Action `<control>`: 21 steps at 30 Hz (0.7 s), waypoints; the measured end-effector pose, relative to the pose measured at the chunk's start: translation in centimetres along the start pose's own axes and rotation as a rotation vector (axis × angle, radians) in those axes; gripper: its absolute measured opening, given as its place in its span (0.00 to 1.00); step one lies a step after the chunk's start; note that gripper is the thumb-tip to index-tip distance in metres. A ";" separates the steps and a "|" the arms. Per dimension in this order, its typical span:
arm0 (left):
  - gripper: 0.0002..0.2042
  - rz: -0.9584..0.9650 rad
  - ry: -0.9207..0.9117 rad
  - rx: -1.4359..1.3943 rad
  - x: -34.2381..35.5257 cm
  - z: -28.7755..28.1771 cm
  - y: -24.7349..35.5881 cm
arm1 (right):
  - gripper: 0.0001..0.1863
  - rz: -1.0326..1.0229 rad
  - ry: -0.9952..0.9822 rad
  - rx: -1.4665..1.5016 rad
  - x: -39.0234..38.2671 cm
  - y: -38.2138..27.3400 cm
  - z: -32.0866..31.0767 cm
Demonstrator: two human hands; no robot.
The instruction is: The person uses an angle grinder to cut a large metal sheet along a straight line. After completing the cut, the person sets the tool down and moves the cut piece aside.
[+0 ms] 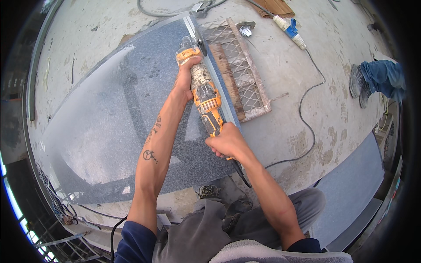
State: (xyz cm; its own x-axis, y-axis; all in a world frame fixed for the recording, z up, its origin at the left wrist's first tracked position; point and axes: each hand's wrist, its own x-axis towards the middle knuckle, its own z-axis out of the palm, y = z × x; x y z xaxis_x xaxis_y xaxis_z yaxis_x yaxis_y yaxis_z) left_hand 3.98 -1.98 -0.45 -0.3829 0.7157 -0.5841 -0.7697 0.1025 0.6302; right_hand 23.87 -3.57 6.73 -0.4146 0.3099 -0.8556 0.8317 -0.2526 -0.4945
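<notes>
A dusty yellow-and-black angle grinder (207,96) lies lengthwise over the right edge of a large dark grey stone slab (103,118). My left hand (187,79) wraps round its front body, just behind the head. Further back, my right hand (230,141) grips the rear handle, where the black cord comes out. The dark disc (201,45) stands upright near the slab's far right corner, beside a pale metal straight strip (226,103) that runs along the edge. Whether the disc touches the stone I cannot tell.
Right of the slab, a rusty mesh frame (252,61) and a wooden board (227,79) lie on the concrete floor. A blue-and-white plug connector (290,31) joins the cord trailing at right. Another person's leg (381,79) shows at far right. A grey slab (355,188) lies lower right.
</notes>
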 end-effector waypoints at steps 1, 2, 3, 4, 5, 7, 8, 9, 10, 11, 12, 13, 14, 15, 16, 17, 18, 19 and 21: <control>0.21 0.006 0.003 0.002 0.0 0.0 0.0 | 0.08 0.000 0.001 0.001 0.0 0.1 0.0; 0.21 0.006 0.001 0.005 -0.1 0.0 -0.1 | 0.08 0.007 0.002 -0.003 0.0 0.1 0.0; 0.21 0.006 0.000 0.009 -0.1 0.0 -0.1 | 0.08 0.004 -0.001 0.004 0.0 0.2 0.0; 0.21 0.007 -0.002 0.012 -0.2 0.0 -0.1 | 0.08 0.006 -0.003 0.006 0.0 0.2 0.0; 0.21 0.009 0.001 0.013 -0.2 0.1 -0.2 | 0.08 0.008 0.001 0.003 0.0 0.3 0.0; 0.21 0.008 -0.001 0.012 -0.3 0.1 -0.2 | 0.08 0.009 -0.001 -0.002 -0.1 0.3 0.0; 0.21 0.011 0.003 0.019 -0.3 0.1 -0.2 | 0.08 0.008 0.004 -0.008 -0.1 0.3 0.0; 0.21 0.011 0.001 0.020 -0.4 0.1 -0.2 | 0.08 0.012 0.002 -0.005 -0.2 0.3 0.0; 0.21 0.010 0.001 0.021 -0.4 0.1 -0.2 | 0.08 0.015 0.003 -0.004 -0.2 0.3 0.0; 0.21 0.014 0.000 0.022 -0.5 0.1 -0.2 | 0.08 0.023 0.004 -0.006 -0.2 0.3 0.0; 0.21 0.015 -0.001 0.024 -0.5 0.1 -0.2 | 0.08 0.019 0.000 -0.004 -0.2 0.3 0.0; 0.21 0.017 -0.002 0.025 -0.5 0.1 -0.2 | 0.08 0.020 -0.003 -0.005 -0.3 0.3 0.0; 0.21 0.013 -0.001 0.026 -0.6 0.2 -0.3 | 0.08 0.023 -0.001 -0.010 -0.3 0.3 0.0; 0.21 0.008 -0.001 0.027 -0.6 0.2 -0.3 | 0.08 0.020 -0.004 -0.008 -0.3 0.4 0.0; 0.21 0.005 -0.003 0.022 -0.8 0.1 -0.3 | 0.08 0.018 -0.002 -0.009 -0.4 0.5 0.0; 0.21 0.004 0.004 0.024 -0.8 0.2 -0.3 | 0.08 0.007 0.006 -0.006 -0.4 0.5 0.1; 0.21 -0.006 0.017 0.019 -1.2 0.1 -0.6 | 0.08 0.025 -0.011 -0.009 -0.7 0.8 0.2; 0.21 -0.007 0.020 0.016 -1.2 0.1 -0.6 | 0.08 0.024 -0.011 -0.010 -0.7 0.9 0.2; 0.21 -0.003 0.008 0.011 -1.4 0.2 -0.8 | 0.08 0.025 -0.007 -0.013 -0.7 1.1 0.3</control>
State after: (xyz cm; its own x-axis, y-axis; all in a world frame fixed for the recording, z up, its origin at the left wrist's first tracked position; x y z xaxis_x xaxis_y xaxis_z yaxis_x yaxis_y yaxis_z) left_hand 5.20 -2.93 -0.02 -0.3848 0.7101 -0.5896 -0.7649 0.1121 0.6343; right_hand 24.95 -4.32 6.77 -0.3966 0.2970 -0.8686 0.8463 -0.2482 -0.4713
